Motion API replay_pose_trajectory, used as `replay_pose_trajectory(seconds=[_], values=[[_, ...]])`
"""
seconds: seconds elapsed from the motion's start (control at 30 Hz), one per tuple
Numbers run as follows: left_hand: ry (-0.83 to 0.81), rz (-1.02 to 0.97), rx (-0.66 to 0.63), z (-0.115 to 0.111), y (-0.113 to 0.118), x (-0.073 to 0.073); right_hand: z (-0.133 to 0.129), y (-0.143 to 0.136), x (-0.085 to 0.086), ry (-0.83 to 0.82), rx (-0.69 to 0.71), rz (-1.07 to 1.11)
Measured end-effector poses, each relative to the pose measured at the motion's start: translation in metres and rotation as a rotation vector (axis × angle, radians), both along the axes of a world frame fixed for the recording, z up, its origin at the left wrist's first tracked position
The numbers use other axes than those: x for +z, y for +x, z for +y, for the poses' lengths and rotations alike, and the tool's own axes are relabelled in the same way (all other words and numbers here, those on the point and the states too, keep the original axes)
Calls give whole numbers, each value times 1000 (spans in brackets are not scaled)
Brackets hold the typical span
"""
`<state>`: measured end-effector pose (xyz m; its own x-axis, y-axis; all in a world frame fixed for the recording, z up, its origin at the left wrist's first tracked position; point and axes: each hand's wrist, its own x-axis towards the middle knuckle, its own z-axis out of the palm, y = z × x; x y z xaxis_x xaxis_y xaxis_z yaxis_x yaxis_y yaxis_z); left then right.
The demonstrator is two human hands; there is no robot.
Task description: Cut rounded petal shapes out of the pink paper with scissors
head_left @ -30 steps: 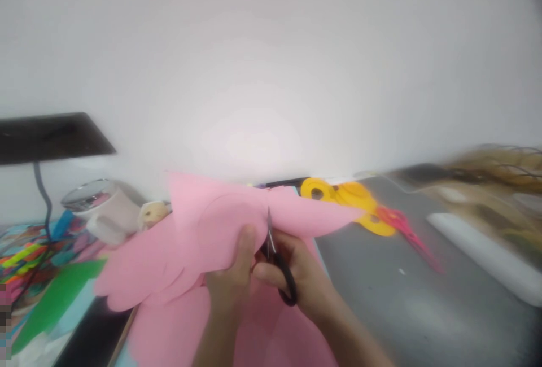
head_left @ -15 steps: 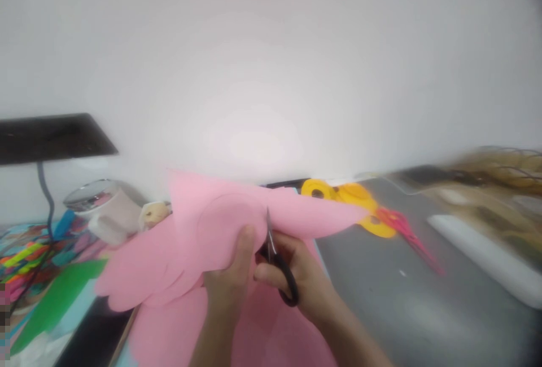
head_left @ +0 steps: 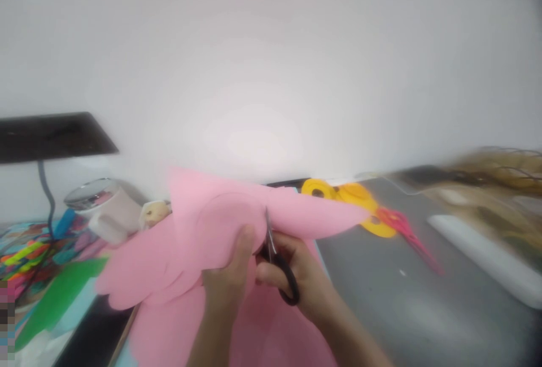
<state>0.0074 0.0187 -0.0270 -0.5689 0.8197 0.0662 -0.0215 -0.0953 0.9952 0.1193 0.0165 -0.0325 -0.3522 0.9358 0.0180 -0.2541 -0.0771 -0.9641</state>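
In the middle of the view my left hand (head_left: 231,274) grips a sheet of pink paper (head_left: 186,209), its thumb pressed on top. A circle outline shows on the sheet around the thumb. My right hand (head_left: 296,276) is closed on black-handled scissors (head_left: 282,268). Their blades point up and away, with the pink paper at the right side of the circle. A curled strip of the sheet extends right of the blades. Other pink pieces with rounded edges (head_left: 169,322) lie beneath my hands.
Yellow paper cutouts (head_left: 355,197) and pink scissors (head_left: 409,234) lie on the grey table (head_left: 381,299) to the right. Farther right is a long white object (head_left: 486,260). On the left are a white mug (head_left: 116,214), green paper (head_left: 59,293) and bright markers (head_left: 25,260).
Almost nothing differs. Both hands, the scissors and the pink sheet have barely shifted, and the scissors stay at the circle's right side.
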Motion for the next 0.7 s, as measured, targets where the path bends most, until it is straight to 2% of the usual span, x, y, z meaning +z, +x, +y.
replay_pose_trajectory(seconds=[0.2, 0.4, 0.7], values=[[77, -59, -7, 3, -1, -2, 0, -1, 0, -15, -7, 19], [147, -42, -72, 7, -6, -8, -1, -1, 1, -56, -9, 22], [67, -112, 2, -3, 12, 4, -1, -8, 8, -58, -4, 17]])
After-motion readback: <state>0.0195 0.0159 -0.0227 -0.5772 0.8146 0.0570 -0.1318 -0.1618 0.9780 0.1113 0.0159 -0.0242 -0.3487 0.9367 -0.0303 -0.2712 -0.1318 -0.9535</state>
